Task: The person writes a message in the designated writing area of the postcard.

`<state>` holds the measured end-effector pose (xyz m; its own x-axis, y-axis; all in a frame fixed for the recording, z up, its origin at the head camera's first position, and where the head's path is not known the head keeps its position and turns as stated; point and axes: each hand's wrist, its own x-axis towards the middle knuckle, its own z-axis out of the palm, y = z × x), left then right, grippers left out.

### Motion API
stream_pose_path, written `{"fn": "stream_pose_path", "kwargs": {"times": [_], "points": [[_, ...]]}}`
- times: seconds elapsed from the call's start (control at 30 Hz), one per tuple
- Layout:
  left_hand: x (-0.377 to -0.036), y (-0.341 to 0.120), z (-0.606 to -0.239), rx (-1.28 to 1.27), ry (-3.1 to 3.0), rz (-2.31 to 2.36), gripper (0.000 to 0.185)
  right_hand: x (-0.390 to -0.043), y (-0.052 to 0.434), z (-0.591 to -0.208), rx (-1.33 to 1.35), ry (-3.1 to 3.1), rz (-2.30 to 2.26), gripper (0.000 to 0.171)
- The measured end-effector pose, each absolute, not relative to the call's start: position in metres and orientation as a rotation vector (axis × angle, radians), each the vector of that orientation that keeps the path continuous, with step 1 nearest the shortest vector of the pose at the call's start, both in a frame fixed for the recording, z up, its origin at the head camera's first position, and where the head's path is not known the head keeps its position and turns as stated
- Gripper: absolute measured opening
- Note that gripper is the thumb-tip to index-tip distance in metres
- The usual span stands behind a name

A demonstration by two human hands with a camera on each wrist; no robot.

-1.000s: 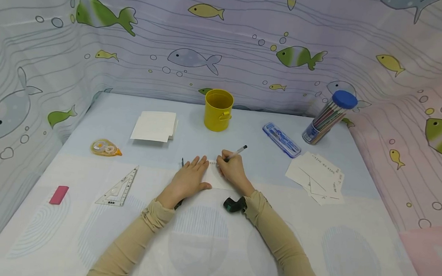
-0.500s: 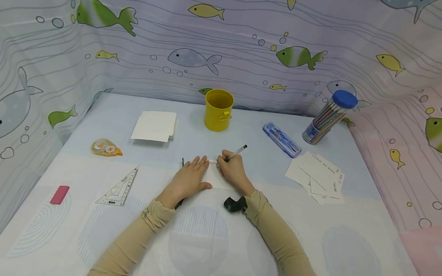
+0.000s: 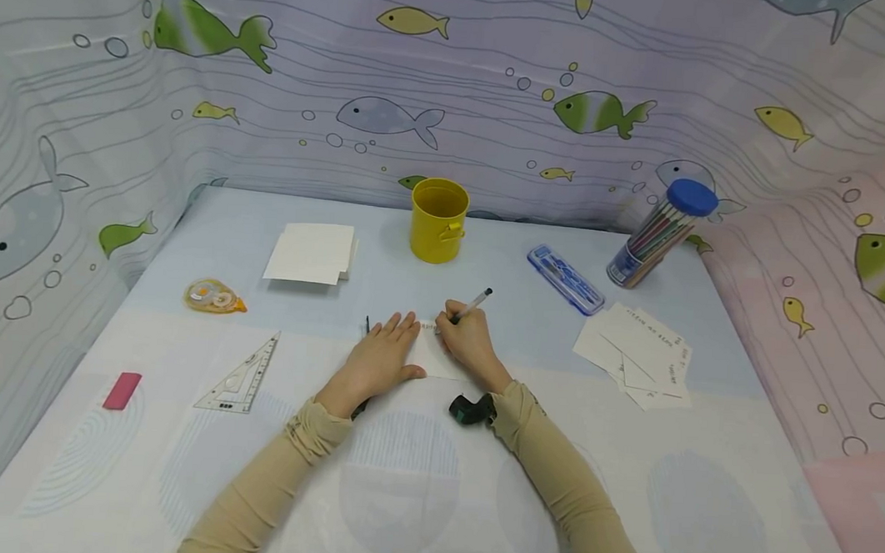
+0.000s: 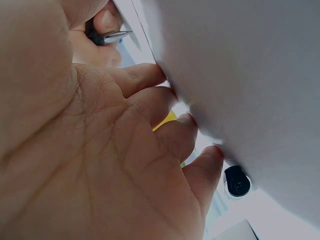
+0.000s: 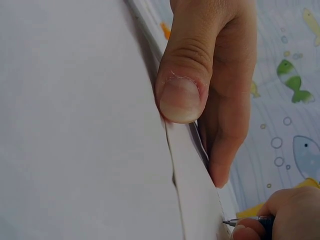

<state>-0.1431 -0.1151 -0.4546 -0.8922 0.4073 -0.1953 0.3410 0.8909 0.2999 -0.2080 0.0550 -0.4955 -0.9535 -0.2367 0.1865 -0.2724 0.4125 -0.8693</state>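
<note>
Here, the person's left hand [image 3: 378,358] lies flat with straight fingers on a small white paper card [image 3: 430,361], pressing it down on the pale cloth-covered table [image 3: 416,492]. The right hand [image 3: 467,345] has its fingers curled tight around a thin pen with a clear barrel and dark cap [image 3: 471,305], and the pen tip touches the far edge of the card. The right wrist view shows the left thumb [image 5: 182,80] pressed on the card [image 5: 195,200] and the pen tip [image 5: 240,221] just beside the edge. The left wrist view shows the open palm [image 4: 100,150] with fingertips on the card. The card sits straight in front of a round yellow metal cup [image 3: 438,220], on the person's side of it. Left of the yellow cup is a neat stack of white cards [image 3: 311,253], and farther left and nearer the person lie a clear and orange tape roller [image 3: 214,296], a clear plastic triangle ruler [image 3: 240,376] and a pink block eraser [image 3: 122,390]. Right of the yellow cup lie a blue flat case [image 3: 565,280] and a leaning clear tube of coloured pencils with a blue lid [image 3: 660,234]. Nearer the person than those is a loose pile of written white cards [image 3: 637,353]. Behind the cup hangs a fish-print curtain [image 3: 452,85].
</note>
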Motion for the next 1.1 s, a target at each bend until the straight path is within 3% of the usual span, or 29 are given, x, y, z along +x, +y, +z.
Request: {"fn": "stream_pose_path", "kwargs": {"times": [1.1], "points": [[-0.1411, -0.1151, -0.4499, 0.556, 2.798, 0.385, 0.081, -0.2075, 0.0554, -0.496, 0.436, -2.619, 1.697, 0.036]]}}
